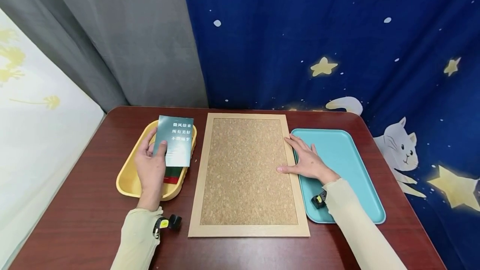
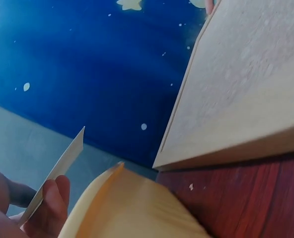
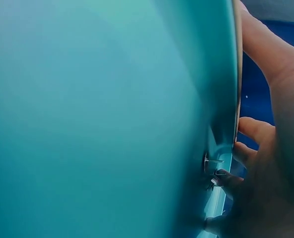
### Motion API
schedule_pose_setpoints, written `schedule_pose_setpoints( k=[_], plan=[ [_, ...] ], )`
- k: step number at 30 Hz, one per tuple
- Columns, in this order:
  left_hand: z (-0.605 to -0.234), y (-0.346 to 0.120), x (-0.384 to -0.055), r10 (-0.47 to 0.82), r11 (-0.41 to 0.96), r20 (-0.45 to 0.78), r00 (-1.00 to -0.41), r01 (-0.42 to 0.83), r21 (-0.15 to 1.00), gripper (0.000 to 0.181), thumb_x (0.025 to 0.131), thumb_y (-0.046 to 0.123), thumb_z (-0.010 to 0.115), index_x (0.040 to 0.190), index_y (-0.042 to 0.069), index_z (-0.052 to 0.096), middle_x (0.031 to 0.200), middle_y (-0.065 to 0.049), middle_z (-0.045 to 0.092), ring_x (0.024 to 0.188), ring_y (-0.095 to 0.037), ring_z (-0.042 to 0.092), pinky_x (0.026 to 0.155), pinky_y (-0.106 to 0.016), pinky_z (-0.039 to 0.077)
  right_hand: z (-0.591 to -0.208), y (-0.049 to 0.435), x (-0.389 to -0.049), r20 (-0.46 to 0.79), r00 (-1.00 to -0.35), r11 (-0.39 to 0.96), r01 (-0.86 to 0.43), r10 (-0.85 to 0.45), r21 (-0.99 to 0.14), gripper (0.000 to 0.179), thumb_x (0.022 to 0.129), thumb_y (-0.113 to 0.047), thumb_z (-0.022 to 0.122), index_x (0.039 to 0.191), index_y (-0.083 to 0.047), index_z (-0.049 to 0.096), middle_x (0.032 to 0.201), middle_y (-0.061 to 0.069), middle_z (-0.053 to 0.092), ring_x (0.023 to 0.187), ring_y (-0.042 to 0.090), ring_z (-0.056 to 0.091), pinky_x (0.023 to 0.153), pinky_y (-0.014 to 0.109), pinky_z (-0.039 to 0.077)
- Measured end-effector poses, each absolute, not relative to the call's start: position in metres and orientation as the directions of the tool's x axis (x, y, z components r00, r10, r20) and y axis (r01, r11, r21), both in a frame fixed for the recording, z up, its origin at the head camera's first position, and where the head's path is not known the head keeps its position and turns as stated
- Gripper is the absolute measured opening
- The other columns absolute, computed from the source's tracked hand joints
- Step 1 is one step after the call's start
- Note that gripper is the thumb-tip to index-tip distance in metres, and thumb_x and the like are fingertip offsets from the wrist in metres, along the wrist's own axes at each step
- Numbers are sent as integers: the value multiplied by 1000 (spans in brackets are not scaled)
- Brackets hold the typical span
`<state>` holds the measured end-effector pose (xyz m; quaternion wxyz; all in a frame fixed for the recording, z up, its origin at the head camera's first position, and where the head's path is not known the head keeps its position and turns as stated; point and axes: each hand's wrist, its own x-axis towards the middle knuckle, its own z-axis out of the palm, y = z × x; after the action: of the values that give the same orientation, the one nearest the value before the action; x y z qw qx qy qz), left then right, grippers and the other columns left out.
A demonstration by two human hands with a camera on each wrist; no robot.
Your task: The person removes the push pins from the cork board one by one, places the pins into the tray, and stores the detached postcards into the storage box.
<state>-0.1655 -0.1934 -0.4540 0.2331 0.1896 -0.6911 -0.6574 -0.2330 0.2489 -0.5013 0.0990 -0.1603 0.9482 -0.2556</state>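
Note:
My left hand (image 1: 151, 170) pinches a teal card (image 1: 178, 151) with white printed characters, thumb across its face. The card is over the yellow basket (image 1: 129, 176); in the left wrist view the card (image 2: 62, 163) appears edge-on beside the basket (image 2: 132, 208). Beneath it, a dark green and red card (image 1: 173, 175) lies partly hidden in the basket. My right hand (image 1: 309, 163) rests with spread fingers at the right edge of a wood-framed cork board (image 1: 249, 174), thumb on the frame. Its fingertips also touch that edge in the right wrist view.
A light blue tray (image 1: 345, 166) sits to the right of the board, under my right wrist. Small shiny items (image 3: 214, 171) show near its rim in the right wrist view. Curtains (image 1: 262, 45) hang behind the dark red table (image 1: 86, 207).

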Motion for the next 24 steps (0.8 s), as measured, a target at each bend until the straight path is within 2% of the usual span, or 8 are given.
schedule_pose_setpoints(
  k=[5, 12, 19, 24],
  plan=[
    [-454, -203, -166, -586, 59, 31, -810, -5, 998, 48, 100, 17, 69, 146, 26, 61, 99, 13, 72, 78, 2, 69, 65, -11, 55, -501, 249, -233, -108, -930, 819, -250, -352, -517, 115, 78, -66, 82, 167, -22, 24, 177, 9, 14, 163, 39, 16, 126, 73, -4],
    [-455, -212, -164, -611, 100, 8, -792, -68, 993, 47, 103, 21, 65, 148, 32, 58, 115, -1, 72, 85, -1, 68, 69, -11, 54, -501, 249, -232, -111, -928, 817, -252, -356, -518, 115, 78, -67, 81, 167, -22, 23, 177, 9, 13, 163, 38, 15, 126, 74, -4],
    [-459, -220, -161, -607, 115, 10, -795, -75, 991, 44, 105, 21, 61, 149, 26, 59, 96, 14, 74, 77, 4, 70, 66, -11, 55, -501, 249, -232, -106, -928, 814, -253, -357, -523, 115, 78, -66, 82, 167, -22, 24, 177, 9, 13, 163, 38, 15, 125, 74, -4],
    [-459, -224, -159, -616, 159, -6, -787, -132, 978, 43, 106, 24, 59, 148, 28, 59, 114, 1, 75, 82, 6, 67, 69, -9, 53, -501, 249, -232, -104, -928, 812, -254, -359, -526, 115, 78, -66, 82, 167, -22, 24, 177, 8, 13, 163, 38, 15, 125, 74, -5]
  ],
)
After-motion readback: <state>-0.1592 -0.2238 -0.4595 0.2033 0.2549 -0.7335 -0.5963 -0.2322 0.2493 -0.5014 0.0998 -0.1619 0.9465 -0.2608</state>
